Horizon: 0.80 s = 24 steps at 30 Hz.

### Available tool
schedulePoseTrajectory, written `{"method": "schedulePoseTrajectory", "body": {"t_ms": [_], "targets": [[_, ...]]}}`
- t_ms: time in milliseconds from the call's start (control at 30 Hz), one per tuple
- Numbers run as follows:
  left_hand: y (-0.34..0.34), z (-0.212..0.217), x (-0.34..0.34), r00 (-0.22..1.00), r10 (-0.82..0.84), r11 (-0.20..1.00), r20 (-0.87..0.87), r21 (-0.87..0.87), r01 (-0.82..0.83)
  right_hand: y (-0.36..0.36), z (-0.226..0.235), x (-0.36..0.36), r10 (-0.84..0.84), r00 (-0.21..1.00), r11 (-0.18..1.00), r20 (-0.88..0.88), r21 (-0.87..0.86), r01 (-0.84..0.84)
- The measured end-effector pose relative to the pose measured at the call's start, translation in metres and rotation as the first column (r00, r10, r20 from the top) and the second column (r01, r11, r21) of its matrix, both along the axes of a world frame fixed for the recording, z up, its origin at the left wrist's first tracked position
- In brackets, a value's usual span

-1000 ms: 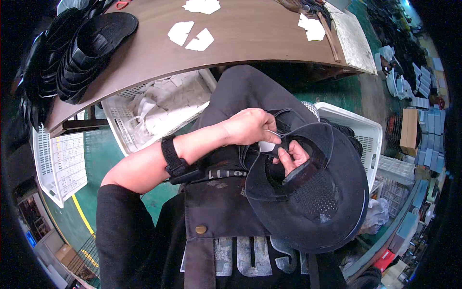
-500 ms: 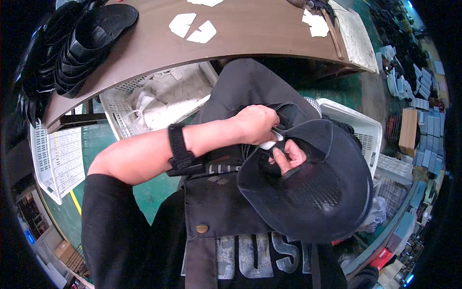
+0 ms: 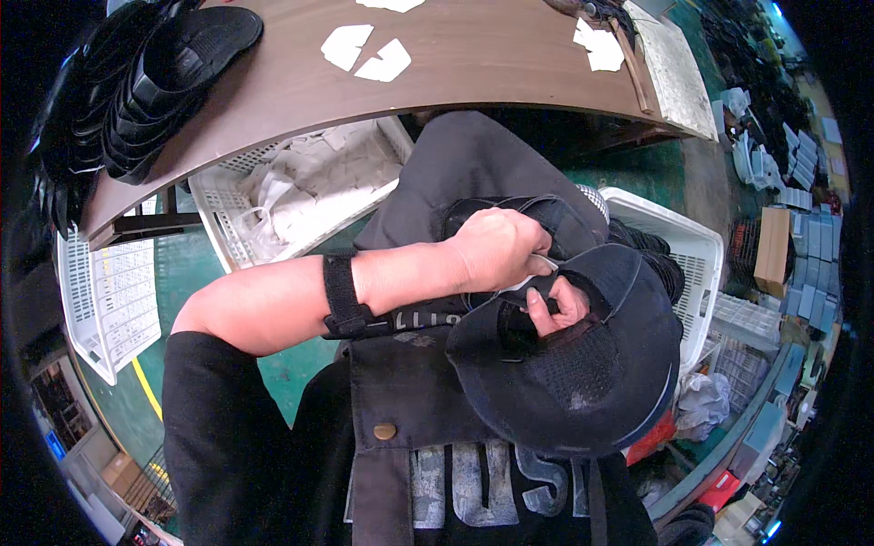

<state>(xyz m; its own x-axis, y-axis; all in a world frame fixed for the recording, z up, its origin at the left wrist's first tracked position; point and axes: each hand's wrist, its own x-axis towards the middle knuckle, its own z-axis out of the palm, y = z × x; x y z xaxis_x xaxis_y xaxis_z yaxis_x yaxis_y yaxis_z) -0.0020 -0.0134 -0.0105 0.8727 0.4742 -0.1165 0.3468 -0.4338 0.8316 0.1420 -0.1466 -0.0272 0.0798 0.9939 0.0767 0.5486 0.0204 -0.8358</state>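
On my lap lies a black, rounded fabric piece (image 3: pixel 537 400) with a wide curved rim and a mesh-like patch; I cannot tell its exact kind. My left hand (image 3: pixel 501 246) reaches across from the left, fingers closed on a small white piece (image 3: pixel 537 270) at the upper edge of the black piece's opening. My right hand (image 3: pixel 560 308) shows only in part inside that opening, thumb and fingers bent together on the black material just below the white piece. The black piece hides the rest of my right hand and forearm.
Stacked black slippers (image 3: pixel 173 86) stand at the left of the brown table (image 3: pixel 492 64), which also bears white cut pieces (image 3: pixel 382 62). Below it is a white basket (image 3: pixel 214 214) of white pieces. Another white basket (image 3: pixel 706 246) holds black items at my right.
My left hand has shifted slightly right and down with the white piece. The black piece has turned a little, its right side drawing in. My right hand has moved slightly right.
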Motion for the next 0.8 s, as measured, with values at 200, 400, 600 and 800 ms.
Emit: {"method": "schedulePoseTrajectory", "body": {"t_ms": [200, 400, 600, 800], "targets": [[-0.014, -0.006, 0.015, 0.990, 0.078, 0.981, 0.115, 0.168, -0.097, -0.009, 0.003, 0.003, -0.051, 0.997, 0.999, -0.057, -0.004, 0.051], [-0.021, -0.019, 0.010, 0.995, 0.075, 0.971, 0.060, 0.223, -0.087, -0.012, -0.008, -0.004, -0.047, 0.997, 0.999, -0.054, 0.018, 0.048], [-0.017, -0.020, 0.014, 0.997, 0.078, 0.977, 0.010, 0.196, -0.079, -0.015, -0.008, 0.001, -0.032, 0.996, 0.999, -0.082, 0.038, 0.035], [-0.028, -0.021, 0.015, 0.997, 0.080, 0.978, 0.007, 0.195, -0.080, -0.016, -0.010, -0.002, -0.015, 0.996, 0.999, -0.092, -0.036, 0.012]]}}
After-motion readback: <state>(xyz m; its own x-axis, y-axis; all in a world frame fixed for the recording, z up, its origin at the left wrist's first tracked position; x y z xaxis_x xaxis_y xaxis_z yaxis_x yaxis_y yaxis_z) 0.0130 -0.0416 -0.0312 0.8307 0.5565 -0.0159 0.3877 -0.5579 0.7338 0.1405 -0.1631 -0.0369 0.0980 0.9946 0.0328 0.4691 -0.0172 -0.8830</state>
